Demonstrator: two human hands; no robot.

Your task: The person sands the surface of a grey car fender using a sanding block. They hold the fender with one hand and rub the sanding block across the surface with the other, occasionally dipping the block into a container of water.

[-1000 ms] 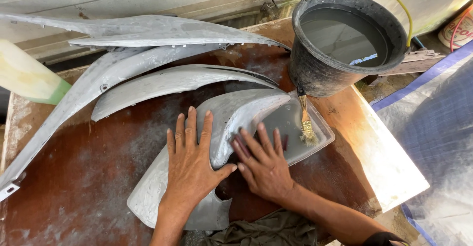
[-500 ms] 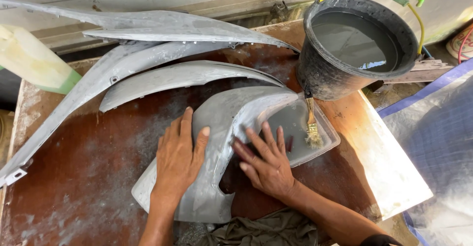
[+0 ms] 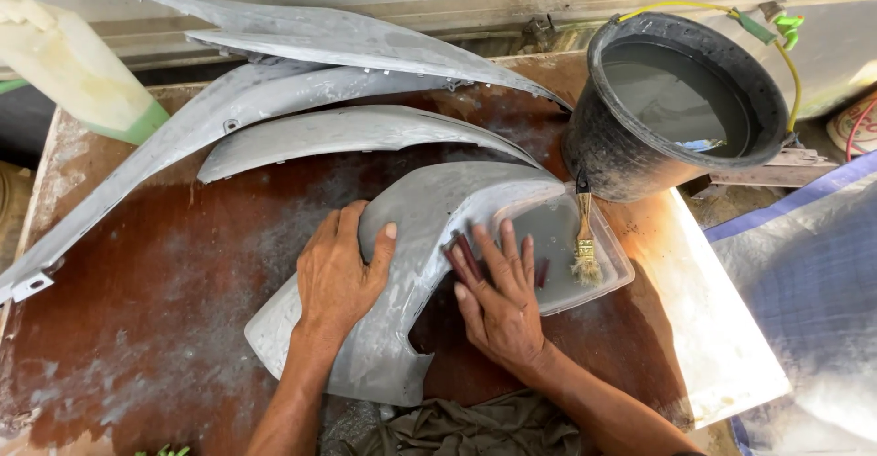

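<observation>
A curved grey body panel (image 3: 416, 209) lies on the brown wooden table (image 3: 155, 328). My left hand (image 3: 340, 273) lies flat on the panel's left part, fingers curled over its ridge. My right hand (image 3: 498, 296) presses a dark reddish sheet of sandpaper (image 3: 459, 257) against the panel's inner edge, fingers spread flat over it. Just beyond the right hand sits a shallow clear plastic tray (image 3: 614, 282) of grey water with a small paintbrush (image 3: 584, 246) leaning in it.
Several long grey panels (image 3: 338, 132) lie across the back of the table. A black bucket (image 3: 612, 154) of water stands at the right rear corner with a yellow hose (image 3: 795, 72) on its rim. A pale bottle (image 3: 73, 63) is at the left, a cloth (image 3: 475, 424) at the near edge, blue sheeting (image 3: 804, 264) to the right.
My left hand slid leftward on the panel and curled its fingers over the ridge. My right hand moved a little away from me along the inner edge, showing more of the sandpaper.
</observation>
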